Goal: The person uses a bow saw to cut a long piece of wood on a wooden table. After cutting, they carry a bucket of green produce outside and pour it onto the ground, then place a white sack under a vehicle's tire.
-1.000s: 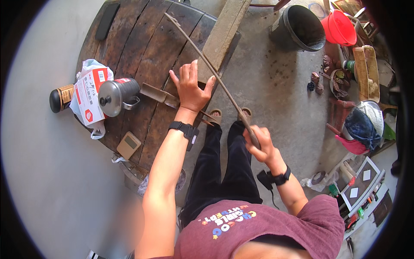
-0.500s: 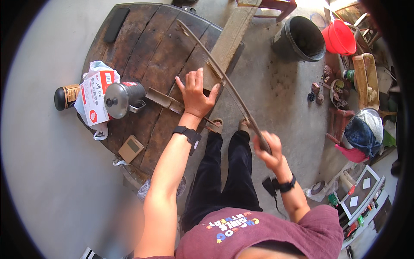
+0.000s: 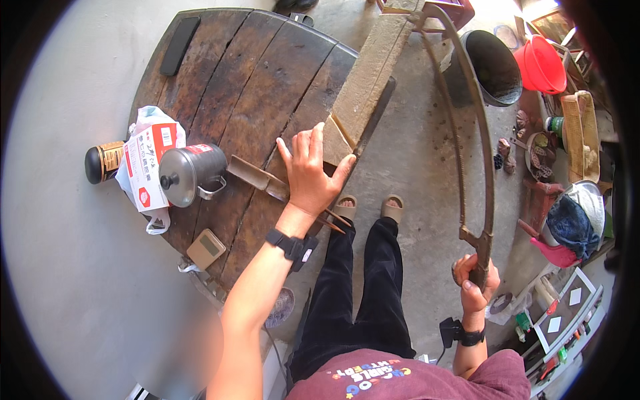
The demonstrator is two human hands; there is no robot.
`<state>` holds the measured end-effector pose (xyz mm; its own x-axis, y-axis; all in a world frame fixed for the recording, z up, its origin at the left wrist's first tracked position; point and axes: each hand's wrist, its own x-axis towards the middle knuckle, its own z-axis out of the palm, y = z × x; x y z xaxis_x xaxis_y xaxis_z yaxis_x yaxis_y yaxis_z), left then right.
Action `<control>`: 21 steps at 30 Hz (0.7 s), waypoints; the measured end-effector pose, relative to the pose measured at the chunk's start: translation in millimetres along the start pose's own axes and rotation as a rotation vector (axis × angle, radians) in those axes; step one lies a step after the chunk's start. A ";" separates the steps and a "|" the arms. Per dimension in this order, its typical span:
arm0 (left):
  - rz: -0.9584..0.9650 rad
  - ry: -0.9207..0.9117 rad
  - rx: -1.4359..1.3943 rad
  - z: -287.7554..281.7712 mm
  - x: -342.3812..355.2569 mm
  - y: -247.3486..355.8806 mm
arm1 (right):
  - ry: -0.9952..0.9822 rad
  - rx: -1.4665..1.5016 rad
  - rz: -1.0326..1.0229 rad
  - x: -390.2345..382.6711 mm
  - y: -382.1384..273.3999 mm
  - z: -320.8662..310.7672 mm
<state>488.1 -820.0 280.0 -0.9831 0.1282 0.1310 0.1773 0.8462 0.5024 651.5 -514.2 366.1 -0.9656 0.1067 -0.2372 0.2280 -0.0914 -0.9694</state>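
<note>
A pale wooden plank (image 3: 373, 77) lies along the right side of the dark wooden table (image 3: 247, 87), with a slanting cut near its close end. My left hand (image 3: 308, 172) rests on that end, fingers spread. In my right hand (image 3: 477, 280), closed round the handle, is a bow saw (image 3: 491, 167) with a curved frame and a toothed blade. The saw stands off to the right of the plank, over the floor; its far end overlaps the plank's far part in view. Beside my left wrist lies a metal blade tool (image 3: 250, 175), partly hidden by my arm.
On the table are a lidded metal mug (image 3: 193, 175), a white-and-red box (image 3: 148, 163), a dark jar (image 3: 103, 162), a tan device with a small screen (image 3: 206, 249) and a black phone-like slab (image 3: 180, 45). A black bucket (image 3: 493, 70) and a red bucket (image 3: 541, 65) stand at far right.
The saw has come away from across the plank's end and swung to the right. My right hand has moved right and closer to my body. My left hand stays at the plank's end.
</note>
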 end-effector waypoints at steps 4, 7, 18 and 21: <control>0.015 -0.024 -0.011 -2.1 0.7 -1.2 | 0.062 0.008 0.016 3.9 8.1 -5.1; 0.017 -0.051 0.005 -2.6 1.6 -1.2 | 0.050 -0.044 0.002 6.9 6.1 -6.2; -0.015 -0.046 -0.024 -2.9 2.7 3.3 | 0.042 -0.055 0.038 5.0 -6.9 -12.3; -0.009 -0.049 -0.004 -3.8 3.8 4.2 | 0.072 -0.046 0.049 3.0 -11.3 -12.2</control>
<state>485.3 -817.9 285.8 -0.9857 0.1454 0.0848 0.1683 0.8452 0.5073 647.5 -500.7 375.6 -0.9421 0.1744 -0.2863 0.2814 -0.0529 -0.9581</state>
